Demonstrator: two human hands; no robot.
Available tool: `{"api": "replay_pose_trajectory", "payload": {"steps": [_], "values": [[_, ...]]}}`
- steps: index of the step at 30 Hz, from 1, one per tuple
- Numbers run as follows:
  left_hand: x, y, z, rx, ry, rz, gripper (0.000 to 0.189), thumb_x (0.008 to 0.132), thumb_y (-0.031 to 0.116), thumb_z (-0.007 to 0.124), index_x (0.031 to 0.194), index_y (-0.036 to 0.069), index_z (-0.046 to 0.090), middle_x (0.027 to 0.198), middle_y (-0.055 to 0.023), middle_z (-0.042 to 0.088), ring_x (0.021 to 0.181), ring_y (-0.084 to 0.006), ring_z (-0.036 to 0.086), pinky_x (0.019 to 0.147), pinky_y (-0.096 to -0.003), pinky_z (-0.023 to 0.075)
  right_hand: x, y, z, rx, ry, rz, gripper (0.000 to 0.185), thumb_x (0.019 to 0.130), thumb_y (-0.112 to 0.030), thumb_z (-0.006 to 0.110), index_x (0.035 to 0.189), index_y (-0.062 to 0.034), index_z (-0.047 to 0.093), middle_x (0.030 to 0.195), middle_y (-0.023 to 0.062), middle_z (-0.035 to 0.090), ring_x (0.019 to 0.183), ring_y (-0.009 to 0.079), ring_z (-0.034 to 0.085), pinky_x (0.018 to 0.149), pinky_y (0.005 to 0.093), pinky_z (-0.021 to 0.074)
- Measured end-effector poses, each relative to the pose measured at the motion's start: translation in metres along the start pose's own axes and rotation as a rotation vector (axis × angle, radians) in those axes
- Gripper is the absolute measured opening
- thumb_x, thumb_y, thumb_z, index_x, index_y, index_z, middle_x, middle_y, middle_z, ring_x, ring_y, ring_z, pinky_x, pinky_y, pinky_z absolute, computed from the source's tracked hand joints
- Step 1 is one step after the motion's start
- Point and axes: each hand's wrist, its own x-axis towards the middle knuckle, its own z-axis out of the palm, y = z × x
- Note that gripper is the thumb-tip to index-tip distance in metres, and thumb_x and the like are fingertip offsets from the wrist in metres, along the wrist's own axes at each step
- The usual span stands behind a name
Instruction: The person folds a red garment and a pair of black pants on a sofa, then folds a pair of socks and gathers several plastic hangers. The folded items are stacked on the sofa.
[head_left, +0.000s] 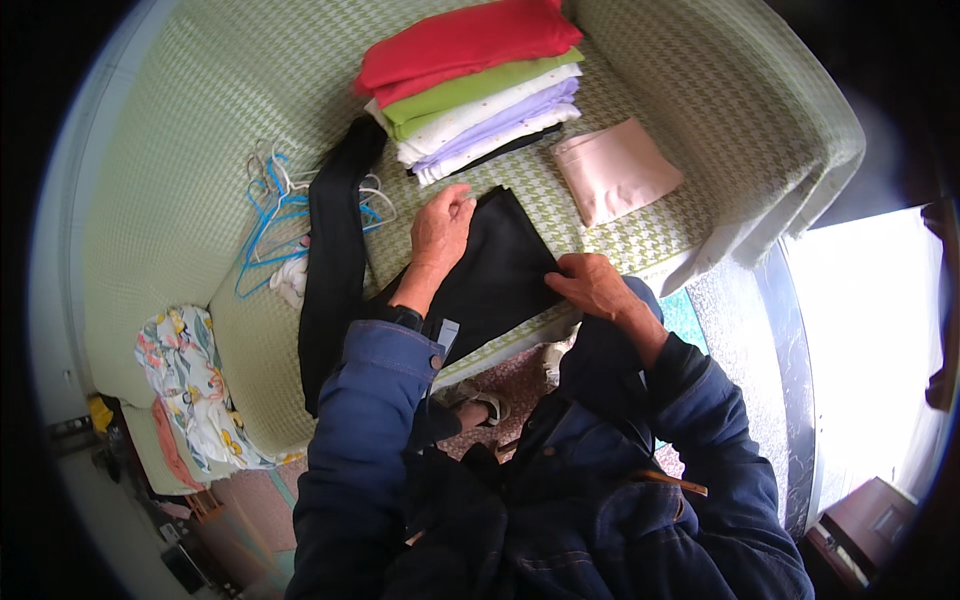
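A black cloth garment (499, 262), partly folded with a squared far end, lies on the sofa seat before me. My right hand (592, 285) pinches its right edge between thumb and fingers. Over its left edge is my left hand (444, 229), fingers together and bent; whether they touch the cloth is unclear. A long black strip of cloth (334, 225), perhaps a leg of the same garment, runs along the left; my left forearm hides where the two might join. A small pale tag (448, 332) shows beside my left cuff.
Beyond my hands stands a stack of folded clothes (480, 97), red on top. A folded pink cloth (619, 171) lies to its right. Blue and white hangers (274, 202) are tangled at left. Floral fabric (187, 382) drapes the sofa (255, 367). Another person's foot (476, 412) shows below the seat edge.
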Motion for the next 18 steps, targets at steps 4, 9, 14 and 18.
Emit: {"api": "replay_pose_trajectory", "payload": {"steps": [4, 9, 14, 18], "values": [[-0.052, -0.027, -0.048, 0.138, 0.12, 0.109, 0.022, 0.093, 0.016, 0.069, 0.114, 0.008, 0.071, 0.102, -0.0124, 0.074, 0.095, -0.0324, 0.07, 0.085, -0.0403, 0.0555, 0.002, -0.004, 0.001, 0.037, -0.015, 0.099, 0.039, 0.09, -0.039, 0.068, 0.094, -0.0006, 0.072, 0.082, 0.0235, 0.069, 0.081, 0.04, 0.068, 0.078, 0.0473, 0.0538], [-0.122, -0.073, -0.111, 0.378, 0.004, 0.078, 0.023, 0.089, 0.013, 0.072, 0.11, 0.006, 0.07, 0.114, -0.0107, 0.068, 0.113, -0.0347, 0.062, 0.096, -0.0439, 0.0508, 0.03, -0.016, -0.01, 0.27, -0.047, 0.19, 0.052, 0.09, -0.046, 0.074, 0.098, 0.005, 0.074, 0.078, 0.0152, 0.071, 0.073, 0.0217, 0.067, 0.07, 0.0388, 0.0533], [-0.121, -0.101, -0.124, 0.428, -0.034, 0.022, 0.026, 0.087, 0.016, 0.074, 0.109, 0.004, 0.068, 0.112, -0.0127, 0.068, 0.111, -0.0353, 0.062, 0.096, -0.0442, 0.0505, 0.084, -0.027, 0.001, 0.138, 0.002, 0.1, 0.051, 0.088, -0.044, 0.075, 0.091, 0.0073, 0.071, 0.074, 0.012, 0.066, 0.071, 0.019, 0.06, 0.067, 0.0392, 0.0485], [-0.114, -0.109, -0.122, 0.231, -0.031, -0.196, 0.029, 0.086, 0.017, 0.076, 0.109, 0.003, 0.066, 0.109, -0.0146, 0.068, 0.108, -0.0359, 0.063, 0.092, -0.0449, 0.0512, 0.11, -0.021, 0.006, 0.191, 0.121, 0.045, 0.047, 0.088, -0.042, 0.074, 0.088, 0.0049, 0.069, 0.073, 0.0121, 0.064, 0.072, 0.0183, 0.059, 0.068, 0.0394, 0.0474]]}}
